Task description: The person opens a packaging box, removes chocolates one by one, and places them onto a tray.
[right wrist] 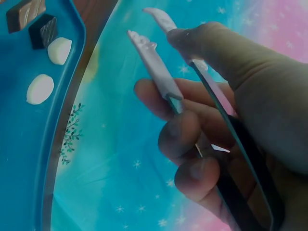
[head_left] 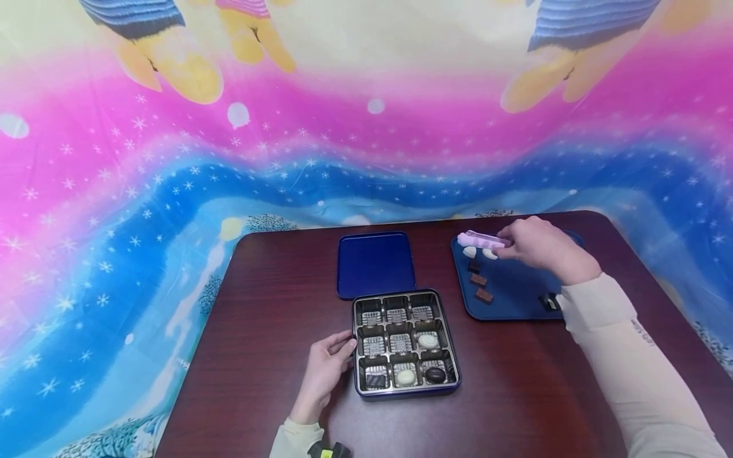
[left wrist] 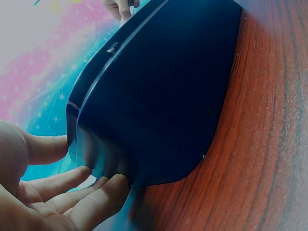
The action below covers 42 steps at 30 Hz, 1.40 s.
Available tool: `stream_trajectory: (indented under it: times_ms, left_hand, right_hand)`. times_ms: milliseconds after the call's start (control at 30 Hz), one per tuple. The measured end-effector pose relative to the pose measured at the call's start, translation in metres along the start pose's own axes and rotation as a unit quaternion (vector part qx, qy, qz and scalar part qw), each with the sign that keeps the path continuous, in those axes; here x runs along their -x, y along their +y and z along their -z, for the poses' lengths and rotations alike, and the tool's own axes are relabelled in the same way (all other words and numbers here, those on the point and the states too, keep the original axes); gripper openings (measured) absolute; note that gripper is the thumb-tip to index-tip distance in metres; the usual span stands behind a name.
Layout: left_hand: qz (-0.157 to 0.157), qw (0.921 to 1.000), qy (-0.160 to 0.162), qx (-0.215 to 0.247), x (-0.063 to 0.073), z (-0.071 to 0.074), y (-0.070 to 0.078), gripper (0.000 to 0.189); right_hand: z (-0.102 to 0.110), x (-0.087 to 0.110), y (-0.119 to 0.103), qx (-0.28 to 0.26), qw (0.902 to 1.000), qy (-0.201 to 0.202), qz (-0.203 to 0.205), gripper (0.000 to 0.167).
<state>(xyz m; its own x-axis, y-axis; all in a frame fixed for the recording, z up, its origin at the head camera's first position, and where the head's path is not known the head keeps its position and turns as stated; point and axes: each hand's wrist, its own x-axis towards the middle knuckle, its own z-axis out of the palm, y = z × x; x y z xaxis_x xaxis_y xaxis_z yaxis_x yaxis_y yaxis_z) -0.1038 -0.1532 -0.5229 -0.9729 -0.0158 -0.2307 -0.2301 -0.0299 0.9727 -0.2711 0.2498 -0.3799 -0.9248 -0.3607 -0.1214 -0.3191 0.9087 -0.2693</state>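
Note:
My right hand (head_left: 541, 245) grips tongs (right wrist: 156, 72) with pale pink tips and black handles. The tips stand apart with nothing between them, above the blue tray's (head_left: 512, 296) far left corner. Close below them in the head view lie two white oval chocolates (right wrist: 40, 89); a dark chocolate (head_left: 474, 266) and brown chocolates (head_left: 483, 295) trail nearer me. My left hand (head_left: 325, 366) touches the side of a blue chocolate tin (head_left: 406, 395), thumb by its rim. In the tin's divided insert sit white chocolates (head_left: 405, 378), a dark round chocolate (head_left: 435, 375) and a dark striped chocolate (head_left: 376, 381).
A flat dark blue lid (head_left: 375, 264) lies just behind the tin. Everything stands on a reddish-brown wooden table (head_left: 275, 286). A colourful printed cloth (head_left: 321, 127) hangs along its back edge and sides.

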Motion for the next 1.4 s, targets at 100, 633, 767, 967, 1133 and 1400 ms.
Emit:
stream_trajectory:
  times_ms: [100, 633, 767, 967, 1133, 1400]
  left_hand:
    - [-0.001, 1.0000, 0.000, 0.001, 0.000, 0.000, 0.000, 0.045]
    - [0.001, 1.0000, 0.003, 0.001, 0.001, -0.001, 0.002, 0.045]
    - [0.003, 1.0000, 0.007, 0.002, 0.001, -0.001, 0.002, 0.045]
    - [0.001, 1.0000, 0.007, -0.001, 0.001, -0.001, 0.002, 0.045]
    - [-0.003, 1.0000, 0.007, -0.001, 0.000, -0.001, 0.002, 0.044]
    - [0.004, 0.9999, 0.011, -0.006, 0.000, 0.000, 0.001, 0.045]
  right_hand:
    - [0.000, 0.004, -0.008, 0.015, 0.9997, 0.013, 0.016, 0.038]
    - [0.002, 0.033, -0.065, 0.110, 0.9695, 0.132, 0.175, 0.041]
    - [-0.002, 0.040, -0.073, 0.120, 0.9543, 0.163, 0.220, 0.043]
    - [-0.010, 0.049, -0.084, 0.123, 0.9483, 0.156, 0.247, 0.036]
    - [-0.020, 0.052, -0.090, 0.118, 0.9596, 0.103, 0.233, 0.025]
    - [-0.032, 0.056, -0.102, 0.122, 0.9668, 0.011, 0.224, 0.013]
